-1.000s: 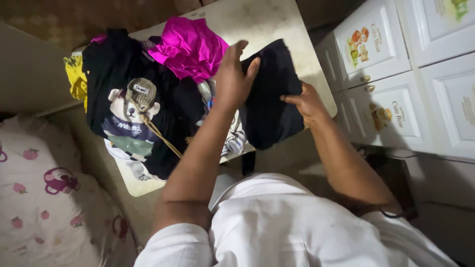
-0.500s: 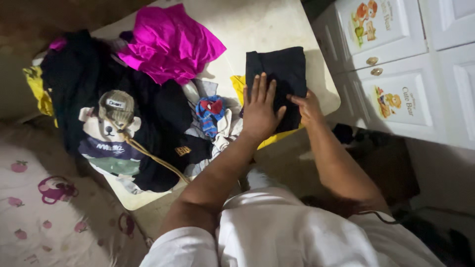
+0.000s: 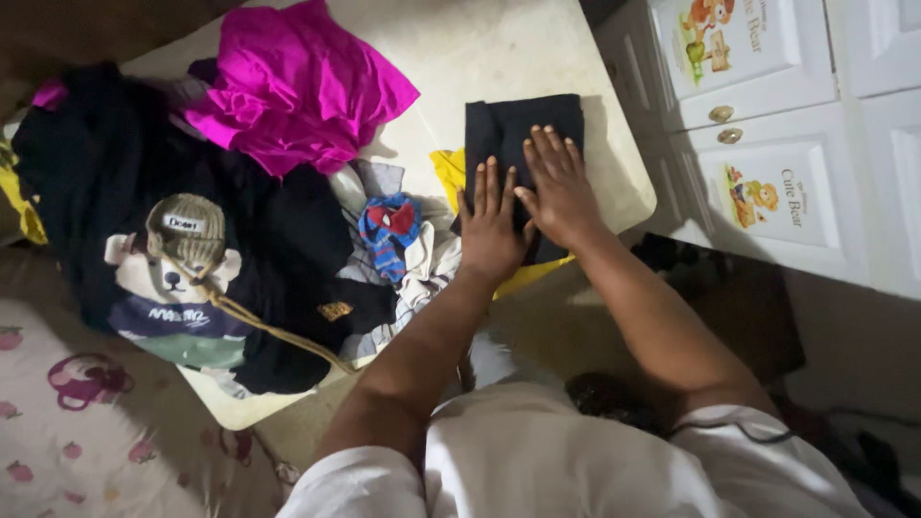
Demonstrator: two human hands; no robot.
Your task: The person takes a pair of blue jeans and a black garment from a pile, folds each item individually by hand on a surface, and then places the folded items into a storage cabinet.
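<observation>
Two rectangular picture labels (image 3: 765, 197) with cartoon bears front white cabinet doors at two and three o'clock. A small white patch label (image 3: 182, 223) sits on the bear print's cap at nine o'clock.

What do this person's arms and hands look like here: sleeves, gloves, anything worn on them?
Both the left hand and right hand are bare, with no gloves, rings or watch showing. The forearms are uncovered; short white sleeves end near the elbows, part of a white top.

Yellow garment (image 3: 449, 173) mostly hidden under folded black cloth (image 3: 518, 129); hands (image 3: 528, 206) cover cloth's near edge.
</observation>
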